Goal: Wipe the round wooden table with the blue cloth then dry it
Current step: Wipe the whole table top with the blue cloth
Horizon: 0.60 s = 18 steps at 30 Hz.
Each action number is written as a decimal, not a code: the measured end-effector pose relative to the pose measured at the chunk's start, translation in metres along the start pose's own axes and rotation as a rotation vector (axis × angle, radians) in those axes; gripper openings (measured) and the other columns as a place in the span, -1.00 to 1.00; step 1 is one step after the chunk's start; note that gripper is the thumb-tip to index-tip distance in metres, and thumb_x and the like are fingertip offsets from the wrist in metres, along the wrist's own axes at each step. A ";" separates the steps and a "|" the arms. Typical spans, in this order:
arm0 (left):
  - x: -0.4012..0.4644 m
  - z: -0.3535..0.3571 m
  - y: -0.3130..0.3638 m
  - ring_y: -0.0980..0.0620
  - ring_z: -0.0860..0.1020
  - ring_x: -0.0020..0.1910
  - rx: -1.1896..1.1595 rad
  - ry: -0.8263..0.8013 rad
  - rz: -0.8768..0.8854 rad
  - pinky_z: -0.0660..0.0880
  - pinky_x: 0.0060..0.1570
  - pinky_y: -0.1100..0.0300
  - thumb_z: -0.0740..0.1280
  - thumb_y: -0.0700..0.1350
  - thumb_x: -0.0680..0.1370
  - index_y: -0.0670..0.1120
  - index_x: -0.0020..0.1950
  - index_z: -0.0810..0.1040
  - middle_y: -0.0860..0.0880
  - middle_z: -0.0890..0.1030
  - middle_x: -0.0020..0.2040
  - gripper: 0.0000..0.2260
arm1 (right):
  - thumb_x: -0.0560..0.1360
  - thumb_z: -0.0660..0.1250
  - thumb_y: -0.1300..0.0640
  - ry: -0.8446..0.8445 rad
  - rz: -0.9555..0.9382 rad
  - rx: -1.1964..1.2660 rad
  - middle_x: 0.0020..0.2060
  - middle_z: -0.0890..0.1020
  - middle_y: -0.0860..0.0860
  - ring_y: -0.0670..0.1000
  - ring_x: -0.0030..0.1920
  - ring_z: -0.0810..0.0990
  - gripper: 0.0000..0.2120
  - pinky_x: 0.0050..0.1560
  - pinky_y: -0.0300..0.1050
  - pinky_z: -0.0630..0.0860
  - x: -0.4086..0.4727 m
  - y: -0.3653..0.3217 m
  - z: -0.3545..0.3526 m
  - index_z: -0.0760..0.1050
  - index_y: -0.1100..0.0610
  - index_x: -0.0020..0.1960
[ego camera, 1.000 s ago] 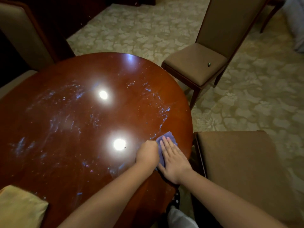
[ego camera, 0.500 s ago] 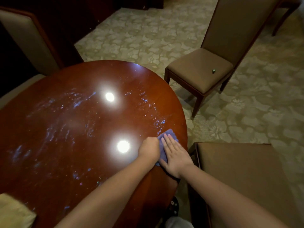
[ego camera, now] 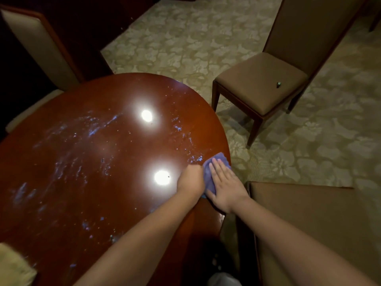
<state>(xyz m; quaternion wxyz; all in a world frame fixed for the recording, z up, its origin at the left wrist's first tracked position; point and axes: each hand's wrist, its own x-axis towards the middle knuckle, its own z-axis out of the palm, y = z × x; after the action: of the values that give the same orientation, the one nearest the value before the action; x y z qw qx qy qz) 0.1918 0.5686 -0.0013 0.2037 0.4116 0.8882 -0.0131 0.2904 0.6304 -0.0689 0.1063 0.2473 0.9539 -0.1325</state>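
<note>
Wiping under way: pressing cloth (ego camera: 216,162) flat at bench (ego camera: 99,153) right edge, right hand (ego camera: 225,187) fingers straight, left hand (ego camera: 190,179) fingers curled, gripping its side. Leaving wet streaks across most of bench; drying not yet begun.

A single wide-angle view from the person's head looks forward and steeply down. The glossy round reddish-brown wooden table (ego camera: 86,162) fills the left and centre of the frame, close beneath the camera. Both forearms enter from the bottom edge. The pale patterned carpet (ego camera: 185,38) runs across the top, and a tan upholstered chair (ego camera: 261,79) stands upper right. Straight lines bow near the edges.
</note>
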 end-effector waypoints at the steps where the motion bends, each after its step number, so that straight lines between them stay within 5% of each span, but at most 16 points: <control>1: 0.006 -0.003 -0.001 -0.15 0.61 0.06 -0.014 0.004 -0.024 0.52 0.02 0.08 0.19 -0.25 0.58 -0.19 0.09 0.60 -0.19 0.64 0.03 -0.79 | 0.45 0.06 -0.21 0.006 -0.017 0.010 0.37 0.41 0.24 0.19 0.36 0.43 -0.25 0.41 0.01 0.22 0.007 0.000 -0.005 0.40 0.37 0.35; 5: 0.011 -0.009 -0.010 -0.16 0.61 0.04 -0.083 0.005 -0.111 0.52 0.02 0.07 0.23 -0.27 0.55 -0.21 0.02 0.63 -0.20 0.66 -0.02 -0.82 | 0.55 -0.14 -0.29 -0.068 -0.109 -0.052 0.53 -0.24 0.08 0.03 0.53 -0.27 -0.22 0.49 -0.08 -0.27 0.020 0.000 -0.015 -0.25 0.22 0.55; 11: 0.008 -0.002 0.012 -0.14 0.61 0.03 -0.097 0.001 -0.080 0.52 -0.01 0.08 0.24 -0.27 0.57 -0.21 0.08 0.59 -0.19 0.64 0.02 -0.83 | 0.21 -0.46 -0.48 -0.079 -0.152 -0.051 0.46 -0.32 0.01 -0.01 0.52 -0.28 0.08 0.46 -0.14 -0.28 0.004 0.033 -0.014 -0.25 0.18 0.54; 14: 0.005 0.001 0.008 -0.15 0.60 0.05 -0.149 0.014 -0.087 0.51 -0.01 0.07 0.22 -0.24 0.57 -0.21 0.08 0.59 -0.18 0.64 0.03 -0.82 | 0.36 -0.21 -0.36 -0.012 -0.212 -0.108 0.51 0.07 0.14 0.10 0.52 0.08 -0.05 0.46 -0.01 0.02 0.016 0.031 -0.021 0.12 0.28 0.51; 15: 0.004 0.000 0.002 -0.16 0.60 0.06 -0.177 0.015 -0.121 0.51 0.01 0.07 0.22 -0.24 0.58 -0.22 0.07 0.59 -0.19 0.63 0.04 -0.82 | 0.35 -0.21 -0.34 -0.012 -0.243 -0.122 0.51 0.11 0.15 0.10 0.52 0.07 -0.06 0.46 0.00 -0.02 0.023 0.025 -0.023 0.13 0.28 0.51; 18: 0.003 -0.004 -0.022 -0.17 0.59 0.09 -0.231 0.041 -0.267 0.50 0.03 0.08 0.25 -0.23 0.55 -0.21 0.07 0.59 -0.19 0.63 0.06 -0.83 | 0.32 -0.33 -0.34 -0.101 -0.323 -0.136 0.55 -0.17 0.06 0.01 0.54 -0.21 -0.06 0.47 -0.12 -0.28 0.040 0.003 -0.028 -0.17 0.17 0.56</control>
<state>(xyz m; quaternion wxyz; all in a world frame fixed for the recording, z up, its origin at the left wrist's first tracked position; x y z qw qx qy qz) 0.1725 0.5570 -0.0017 0.2280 0.2638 0.9346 0.0706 0.2535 0.6593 -0.0535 0.1477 0.0761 0.9815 -0.0951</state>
